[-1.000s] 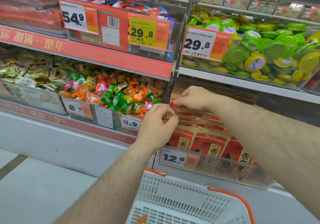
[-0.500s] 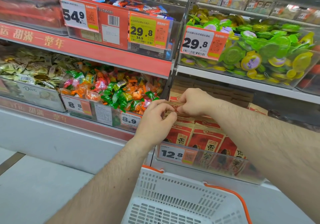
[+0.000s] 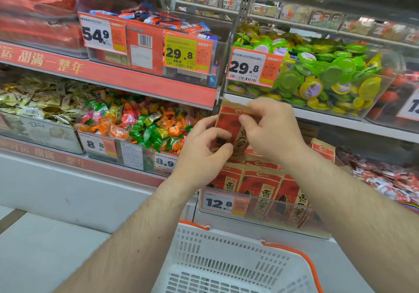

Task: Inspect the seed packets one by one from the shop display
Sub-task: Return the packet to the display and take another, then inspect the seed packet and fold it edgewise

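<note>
A red and brown seed packet point(image 3: 229, 122) is held upright in the air in front of the shelves. My left hand point(image 3: 204, 152) grips its lower left edge with thumb and curled fingers. My right hand point(image 3: 269, 129) pinches its upper right part and covers much of its face. Below it, several more seed packets point(image 3: 260, 181) stand in rows in a clear display bin point(image 3: 322, 229) with a 12.8 price tag point(image 3: 218, 202).
A white shopping basket point(image 3: 226, 263) with an orange handle sits below my arms. Left of the packets is a bin of wrapped candies point(image 3: 140, 125). Above, a clear bin of green and yellow jelly cups point(image 3: 328, 72) juts out over a shelf edge.
Both hands have lifted one seed packet up out of the display bin; earlier they were pinching its top edge while it stood among the others.
</note>
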